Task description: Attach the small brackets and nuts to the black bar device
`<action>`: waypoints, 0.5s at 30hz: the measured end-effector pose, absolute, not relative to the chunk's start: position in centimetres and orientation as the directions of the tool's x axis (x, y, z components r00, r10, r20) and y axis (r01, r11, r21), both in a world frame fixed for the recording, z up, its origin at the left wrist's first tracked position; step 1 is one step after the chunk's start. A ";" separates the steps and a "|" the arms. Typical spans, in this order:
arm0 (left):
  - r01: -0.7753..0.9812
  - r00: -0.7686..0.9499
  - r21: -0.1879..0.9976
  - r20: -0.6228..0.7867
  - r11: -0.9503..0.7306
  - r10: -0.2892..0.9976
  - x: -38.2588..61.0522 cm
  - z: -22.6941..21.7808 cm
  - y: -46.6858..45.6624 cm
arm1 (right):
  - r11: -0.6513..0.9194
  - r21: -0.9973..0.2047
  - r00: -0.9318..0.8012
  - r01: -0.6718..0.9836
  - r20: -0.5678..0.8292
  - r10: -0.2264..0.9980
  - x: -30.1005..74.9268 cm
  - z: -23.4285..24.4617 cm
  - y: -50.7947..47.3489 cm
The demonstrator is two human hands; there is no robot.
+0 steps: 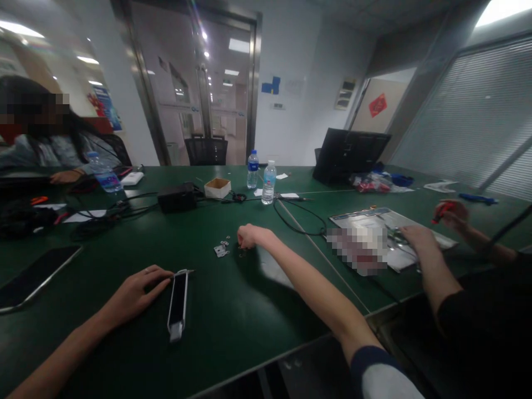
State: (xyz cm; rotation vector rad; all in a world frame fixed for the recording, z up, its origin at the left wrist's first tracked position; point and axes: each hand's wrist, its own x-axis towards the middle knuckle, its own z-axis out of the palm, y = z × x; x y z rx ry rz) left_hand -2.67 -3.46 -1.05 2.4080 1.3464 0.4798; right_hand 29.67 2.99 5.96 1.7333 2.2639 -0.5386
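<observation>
My left hand (pixel 143 291) rests low over the green table, with the thumb and finger pinched at the upper left corner of a narrow metal frame with a black inside (pixel 178 302). The frame lies lengthwise, a pale block at its near end. Farther forward, my right hand (pixel 248 236) points down at the tabletop with its fingers drawn together; what they hold, if anything, is hidden. Small metal parts (pixel 220 251) lie just left of that hand, some flat and some ring-like.
Behind stand two water bottles (pixel 269 183), a small open box (pixel 218 188) and a black power adapter (pixel 178 198) with cables. A tablet (pixel 35 274) lies at left. On the right, another person's hands work over a white board (pixel 390 213). A monitor (pixel 351 155) stands behind.
</observation>
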 end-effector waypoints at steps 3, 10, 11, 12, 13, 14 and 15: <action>0.771 0.427 0.464 0.131 -0.436 0.895 -2.5 -1.2 -3.6 | 0.265 -0.206 -0.331 0.942 -0.438 0.836 30.7 6.3 3.4; 0.805 0.412 0.431 0.090 -0.409 0.907 -2.7 -1.2 -3.0 | 0.498 -0.489 -0.620 0.716 -0.119 0.775 28.5 4.9 2.1; 0.811 0.413 0.422 0.078 -0.405 0.908 -2.7 -1.1 -2.9 | 0.577 -0.513 -0.700 0.635 -0.067 0.711 27.5 4.1 1.6; 0.816 0.416 0.413 0.067 -0.405 0.907 -2.8 -1.0 -2.8 | 0.641 -0.515 -0.749 0.569 -0.002 0.663 26.5 3.2 1.1; 0.821 0.413 0.404 0.066 -0.403 0.908 -2.8 -0.9 -2.7 | 0.698 -0.508 -0.776 0.505 0.087 0.625 25.5 2.2 0.5; 0.825 0.413 0.395 0.070 -0.405 0.908 -2.8 -0.9 -2.7 | 0.734 -0.496 -0.788 0.465 0.146 0.598 24.8 1.3 -0.1; 0.826 0.415 0.385 0.077 -0.411 0.906 -2.8 -0.8 -2.6 | 0.756 -0.485 -0.783 0.439 0.206 0.587 24.2 0.5 -0.6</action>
